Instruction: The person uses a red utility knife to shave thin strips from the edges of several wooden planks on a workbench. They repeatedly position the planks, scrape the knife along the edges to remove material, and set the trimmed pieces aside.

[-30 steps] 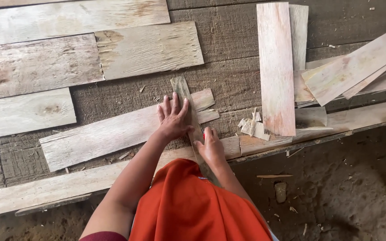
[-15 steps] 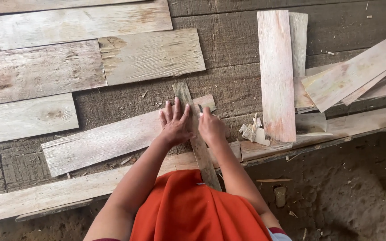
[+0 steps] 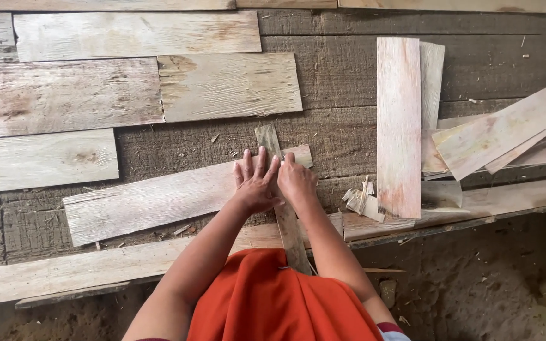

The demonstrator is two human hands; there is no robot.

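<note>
On the counter, near its front edge: a narrow wood strip [image 3: 284, 208] is laid lengthwise toward the person, crossing over a long pale plank [image 3: 153, 199].
Left hand [image 3: 257, 183]: laid flat, fingers spread and extended, palm pressed on the plank just beside the strip; nothing is gripped.
Right hand [image 3: 297, 182]: curled over the strip from the right, fingers bent down; whether the strip is pinched or only pressed cannot be told.
Change over the last second: the right hand has been brought up from nearer the counter edge to lie beside the left hand, almost touching it; the strip has been turned and slid so that its far end now shows past the fingertips and its near end overhangs toward the orange garment [image 3: 285, 300].
Meaning of the change: the strip is judged to be now steadied by both hands against the plank, rather than by one alone.
Surroundings: wider boards [image 3: 222, 85] lie flat farther back; an upright pale board [image 3: 398, 126] and loose offcuts [image 3: 363, 203] lie to the right.
Below the counter: bare earth floor [image 3: 475, 290] is seen.
</note>
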